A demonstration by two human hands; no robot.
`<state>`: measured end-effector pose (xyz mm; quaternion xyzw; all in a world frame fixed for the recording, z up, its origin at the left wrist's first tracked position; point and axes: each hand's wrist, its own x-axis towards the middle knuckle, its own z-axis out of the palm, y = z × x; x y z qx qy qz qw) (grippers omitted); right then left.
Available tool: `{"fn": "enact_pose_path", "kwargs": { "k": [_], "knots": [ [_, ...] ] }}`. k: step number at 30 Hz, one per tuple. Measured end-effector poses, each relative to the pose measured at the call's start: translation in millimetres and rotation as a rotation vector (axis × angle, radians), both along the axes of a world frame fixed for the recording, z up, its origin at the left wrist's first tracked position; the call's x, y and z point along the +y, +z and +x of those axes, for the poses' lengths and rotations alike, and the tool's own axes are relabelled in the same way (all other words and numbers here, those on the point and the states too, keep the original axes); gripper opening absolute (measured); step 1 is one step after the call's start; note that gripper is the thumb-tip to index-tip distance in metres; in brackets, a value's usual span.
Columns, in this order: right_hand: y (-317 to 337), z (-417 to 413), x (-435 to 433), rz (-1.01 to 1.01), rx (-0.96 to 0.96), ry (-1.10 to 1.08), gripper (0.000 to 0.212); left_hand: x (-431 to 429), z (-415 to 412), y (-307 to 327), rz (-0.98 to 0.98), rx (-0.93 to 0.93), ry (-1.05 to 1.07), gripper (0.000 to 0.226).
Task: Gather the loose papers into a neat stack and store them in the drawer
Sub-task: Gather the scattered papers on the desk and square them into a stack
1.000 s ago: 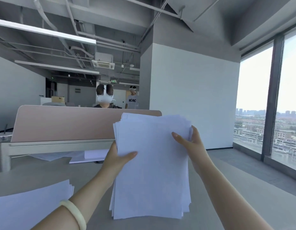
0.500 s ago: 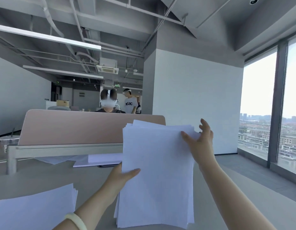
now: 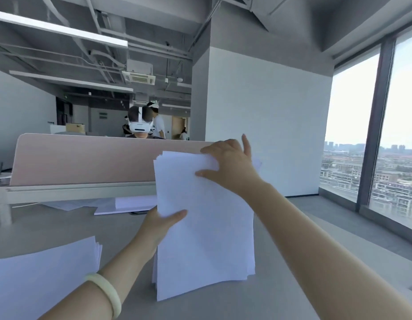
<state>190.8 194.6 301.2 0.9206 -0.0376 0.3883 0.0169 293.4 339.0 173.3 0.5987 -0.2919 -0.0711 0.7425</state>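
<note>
The upright paper stack [image 3: 205, 227] hides the left hand's [image 3: 159, 225] fingers behind it, and the right hand [image 3: 228, 165] covers its top right corner. A second pile of sheets [image 3: 43, 280] is cut off by the left edge, and the desk divider [image 3: 85, 158] conceals the seated person below the head.

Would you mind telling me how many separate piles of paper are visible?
3: one stack held upright on the desk by the left hand and right hand; one pile at near left; one pile under the divider, which may hide more.
</note>
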Motion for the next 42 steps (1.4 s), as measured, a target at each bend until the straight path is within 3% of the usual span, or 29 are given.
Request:
{"fn": "enact_pose_path", "kwargs": {
  "k": [2, 4, 6, 8, 9, 11, 14, 17, 23, 26, 33, 38, 40, 42],
  "knots": [
    [-4.4, -6.9, -33.7, 0.253, -0.142, -0.032, 0.067, -0.4, 1.5, -0.1, 0.001, -0.016, -0.010, 0.024],
    [-24.2, -12.6, -58.4, 0.792, -0.234, 0.154, 0.089, 0.7, 1.5, 1.9, -0.002, -0.006, -0.003, 0.022],
    [-63.2, -14.3, -72.4, 1.194, -0.110, 0.404, 0.090, 4.2, 3.4, -2.2, -0.010, 0.018, 0.034, 0.024],
    [-111.9, -12.7, -75.4, 1.322, 0.097, 0.471, 0.061, 6.5, 3.6, -15.1, 0.021, 0.016, 0.060, 0.034],
    [-133.5, -10.7, -72.7, 1.355, 0.127, 0.463, 0.049, 5.9, 2.5, -25.2, 0.038, 0.014, 0.065, 0.035],
    [-165.5, -3.2, -65.1, 1.432, 0.076, 0.430, 0.046, 2.9, -2.5, -42.9, 0.073, 0.028, 0.086, 0.028],
    [-171.7, 12.7, -56.6, 1.397, -0.033, 0.340, 0.031, -3.7, 0.4, -48.9, 0.122, 0.016, 0.167, 0.022],
    [-155.9, 23.7, -52.2, 1.310, -0.025, 0.304, 0.021, 4.3, 9.0, -33.1, 0.186, -0.061, 0.182, 0.023],
    [-136.8, 48.6, 0.8, 1.216, 0.197, 0.433, 0.023, 82.8, 19.4, -2.0, 0.322, 0.060, 0.258, 0.017],
    [-148.8, 67.7, 49.6, 1.234, 0.340, 0.501, 0.024, 140.5, 21.9, -3.9, 0.420, 0.151, 0.364, 0.023],
    [-172.6, 112.4, 148.5, 1.310, 0.531, 0.620, 0.022, 247.2, 23.8, -22.5, 0.500, 0.263, 0.585, 0.010],
    [-201.0, 134.3, 183.6, 1.130, 0.597, 0.512, 0.033, 281.3, 28.2, -51.0, 0.740, 0.320, 0.746, 0.024],
    [-213.1, 136.0, 189.1, 1.075, 0.606, 0.420, 0.056, 287.1, 27.9, -63.4, 0.890, 0.351, 0.804, 0.034],
    [-220.8, 133.0, 193.8, 1.198, 0.655, 0.466, 0.069, 287.0, 25.2, -69.4, 0.808, 0.455, 0.775, 0.053]
  ]
}}
